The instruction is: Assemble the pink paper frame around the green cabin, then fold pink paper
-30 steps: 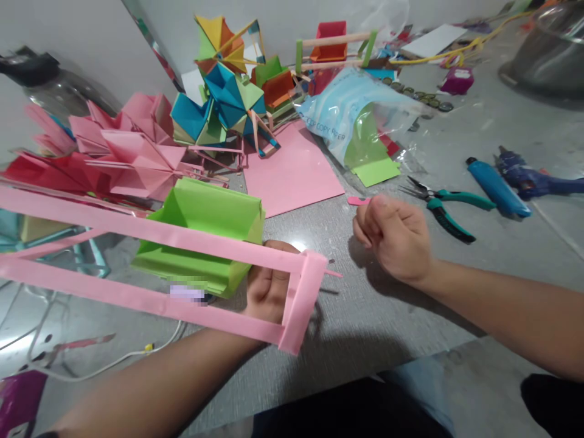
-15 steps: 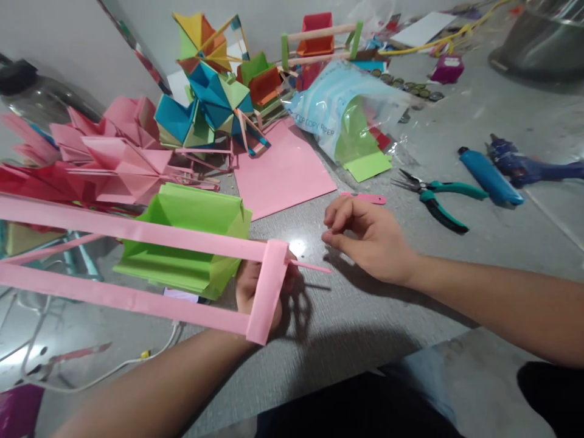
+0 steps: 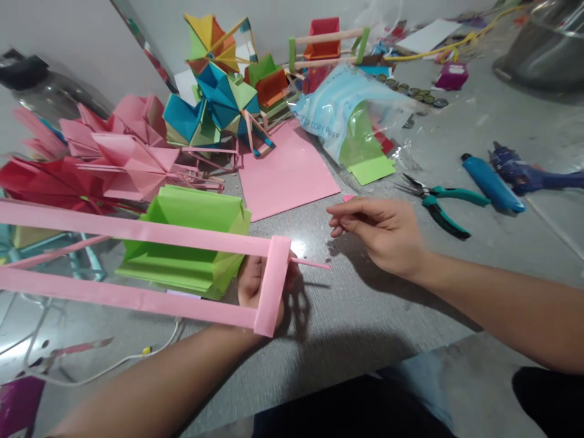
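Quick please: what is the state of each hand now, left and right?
Left hand: closed, holding the end of the pink frame.
Right hand: open, fingers extended, holding nothing visible, above the table.

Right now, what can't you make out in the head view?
- Left hand: mostly hidden behind the pink frame; grip unclear.
- Pink frame's far end: cut off by the left edge.
- Right hand: fingertips pinched, too small to tell if they hold anything.
- Print on the paper pack: partly hidden by wrinkles.
- Steel bowl: cut off at the top right corner.
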### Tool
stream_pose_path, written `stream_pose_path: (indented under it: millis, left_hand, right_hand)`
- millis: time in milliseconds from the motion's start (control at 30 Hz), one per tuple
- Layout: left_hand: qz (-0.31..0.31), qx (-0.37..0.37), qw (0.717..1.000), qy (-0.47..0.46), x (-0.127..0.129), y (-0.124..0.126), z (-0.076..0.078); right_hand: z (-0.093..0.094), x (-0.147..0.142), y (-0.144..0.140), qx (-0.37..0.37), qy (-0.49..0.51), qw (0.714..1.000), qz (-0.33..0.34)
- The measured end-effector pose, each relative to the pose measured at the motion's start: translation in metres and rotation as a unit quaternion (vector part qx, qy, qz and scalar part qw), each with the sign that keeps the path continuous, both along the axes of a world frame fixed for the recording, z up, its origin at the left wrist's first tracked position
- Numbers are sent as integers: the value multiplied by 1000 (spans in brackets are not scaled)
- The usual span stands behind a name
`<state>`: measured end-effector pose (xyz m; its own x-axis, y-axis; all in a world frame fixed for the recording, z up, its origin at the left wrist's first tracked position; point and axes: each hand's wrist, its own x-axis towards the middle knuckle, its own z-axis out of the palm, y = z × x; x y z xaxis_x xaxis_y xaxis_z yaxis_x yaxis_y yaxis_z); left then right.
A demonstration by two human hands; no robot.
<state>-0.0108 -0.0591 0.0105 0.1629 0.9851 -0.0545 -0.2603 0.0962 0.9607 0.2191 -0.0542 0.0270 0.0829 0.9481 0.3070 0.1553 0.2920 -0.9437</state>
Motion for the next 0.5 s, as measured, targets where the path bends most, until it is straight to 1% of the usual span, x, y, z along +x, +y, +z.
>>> stream_pose_path:
  millis: [100, 167, 233, 300, 333, 400, 433, 500]
  left_hand:
    - [41, 14, 999, 3, 3, 0, 0]
    - [47, 29, 998, 17, 4, 1, -2]
    - [46, 37, 998, 19, 4, 2, -4]
    - [44, 31, 999, 12, 4, 4, -8]
    - [44, 28, 999, 6, 4, 5, -9]
    - [43, 28, 999, -7, 5, 7, -10]
    - [43, 33, 998, -16, 6, 9, -9]
    - [49, 45, 997, -33, 7, 12, -7]
  right_hand:
    - [-2, 2, 2, -21, 26, 999, -11]
    - [-3, 4, 4, -35, 20, 999, -23]
    - [-4, 9, 7, -37, -13, 999, -31]
    - [-4, 14, 11, -8, -74, 997, -19]
    - [-4, 16, 14, 15, -115, 993, 2]
    - [-5, 19, 18, 49, -213, 972, 79]
    - [-6, 18, 20, 53, -267, 953, 130]
    - [-10, 13, 21, 37, -370, 900, 226]
